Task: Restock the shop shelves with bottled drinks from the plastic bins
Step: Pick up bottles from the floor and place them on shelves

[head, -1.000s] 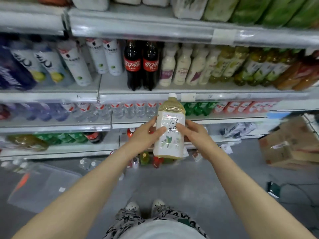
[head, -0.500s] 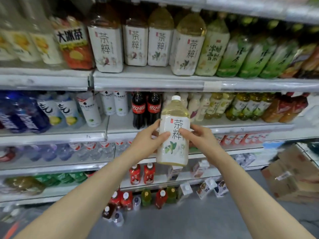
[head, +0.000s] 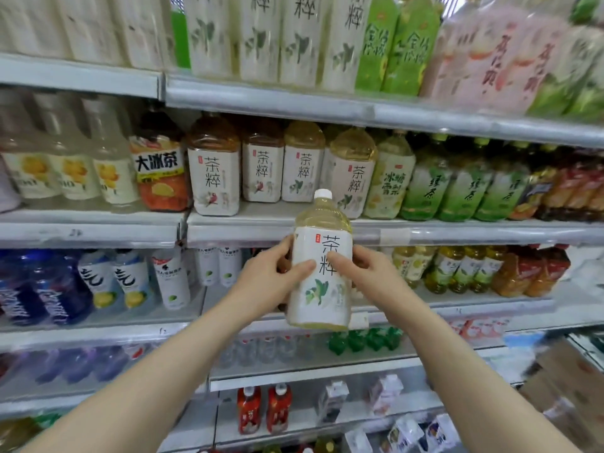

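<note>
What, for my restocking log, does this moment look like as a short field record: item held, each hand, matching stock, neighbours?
held item: tea bottle, white label, white cap, pale yellow drink, upright
left hand: grips the bottle's left side
right hand: grips its right side, thumb on the label
matching stock: matching tea bottles on the shelf behind it
neighbours: green tea bottles to their right
placed: not yet

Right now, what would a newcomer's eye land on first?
The tea bottle, white cap and label, held upright at centre between the left grip and right grip. Behind it, a row of matching bottles on the shelf just above, with green bottles to their right.
</note>
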The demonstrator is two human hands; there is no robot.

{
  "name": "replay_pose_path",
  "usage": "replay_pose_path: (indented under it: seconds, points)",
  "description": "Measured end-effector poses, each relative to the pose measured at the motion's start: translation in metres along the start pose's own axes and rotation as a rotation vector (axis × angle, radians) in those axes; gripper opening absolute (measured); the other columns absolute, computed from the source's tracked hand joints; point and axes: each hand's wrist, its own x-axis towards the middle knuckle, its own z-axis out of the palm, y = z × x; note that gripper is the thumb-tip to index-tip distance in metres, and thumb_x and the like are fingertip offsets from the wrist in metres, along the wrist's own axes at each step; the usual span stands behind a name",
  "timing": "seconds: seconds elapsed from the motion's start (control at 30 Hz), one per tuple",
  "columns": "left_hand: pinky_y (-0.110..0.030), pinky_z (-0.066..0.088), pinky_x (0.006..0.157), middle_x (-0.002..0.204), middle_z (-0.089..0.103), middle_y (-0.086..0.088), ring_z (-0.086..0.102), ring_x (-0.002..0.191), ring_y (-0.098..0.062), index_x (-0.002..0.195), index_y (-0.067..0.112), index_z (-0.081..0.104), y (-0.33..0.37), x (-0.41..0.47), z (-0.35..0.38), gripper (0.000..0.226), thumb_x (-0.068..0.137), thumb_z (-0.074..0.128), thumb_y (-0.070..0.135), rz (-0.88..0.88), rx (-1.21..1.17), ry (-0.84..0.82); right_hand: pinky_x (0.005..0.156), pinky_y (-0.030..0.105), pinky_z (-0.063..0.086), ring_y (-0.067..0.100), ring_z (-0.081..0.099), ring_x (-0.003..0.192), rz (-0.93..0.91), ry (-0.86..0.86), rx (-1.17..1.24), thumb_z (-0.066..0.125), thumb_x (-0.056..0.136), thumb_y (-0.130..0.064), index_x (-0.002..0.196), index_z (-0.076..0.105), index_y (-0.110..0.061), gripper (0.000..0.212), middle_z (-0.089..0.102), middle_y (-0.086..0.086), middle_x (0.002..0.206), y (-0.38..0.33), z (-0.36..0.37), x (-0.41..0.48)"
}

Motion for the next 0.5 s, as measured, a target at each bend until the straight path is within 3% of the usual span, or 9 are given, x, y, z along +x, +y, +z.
replay_pose_path:
  seconds: [0.1,0.17,0.27,0.33,0.5]
  points:
    - [-0.045,0.06,0.08,0.097,0.073,0.009,0.07,0.093,-0.014,0.101,0.07,0.053,0.011,0.018,-0.005,0.034,0.071,0.066,0.061,0.003,0.015,0.056,0.049,0.009,0.043,-0.009,0.065,0.066,-0.04,-0.004,-0.093,0.061,0.097,-0.043,0.107,0.068,-0.036,0.015,0.073,-0.016,0.087,-0.011,-0.005,0.021]
    - [-0.044,0.061,0.077,0.095,0.073,0.007,0.071,0.09,-0.014,0.108,0.062,0.054,0.015,0.031,-0.007,0.032,0.084,0.069,0.048,-0.011,-0.017,0.074,0.048,0.011,0.045,-0.006,0.068,0.071,-0.059,-0.002,-0.123,0.06,0.098,-0.043,0.108,0.069,-0.033,0.017,0.074,-0.016,0.089,-0.019,-0.009,0.035]
    - [-0.043,0.062,0.074,0.092,0.073,0.003,0.072,0.086,-0.016,0.128,0.04,0.059,0.024,0.048,-0.009,0.039,0.09,0.068,0.038,-0.017,-0.051,0.113,0.074,0.028,0.06,0.006,0.072,0.087,-0.078,0.006,-0.126,0.062,0.095,-0.045,0.109,0.072,-0.029,0.023,0.077,-0.012,0.095,-0.029,-0.015,0.059]
    - [-0.044,0.062,0.075,0.094,0.073,0.002,0.073,0.087,-0.017,0.132,0.039,0.057,0.03,0.063,-0.014,0.045,0.089,0.068,0.039,0.01,-0.058,0.124,0.085,0.041,0.06,0.009,0.072,0.091,-0.106,0.038,-0.15,0.064,0.093,-0.048,0.111,0.073,-0.029,0.028,0.077,-0.01,0.097,-0.035,-0.019,0.078]
    - [-0.046,0.06,0.08,0.101,0.073,0.004,0.072,0.092,-0.018,0.134,0.046,0.051,0.04,0.102,-0.026,0.059,0.078,0.069,0.052,0.045,-0.03,0.167,0.083,0.034,0.06,0.005,0.071,0.091,-0.197,0.111,-0.164,0.067,0.092,-0.043,0.116,0.07,-0.028,0.028,0.075,-0.011,0.1,-0.053,-0.027,0.113]
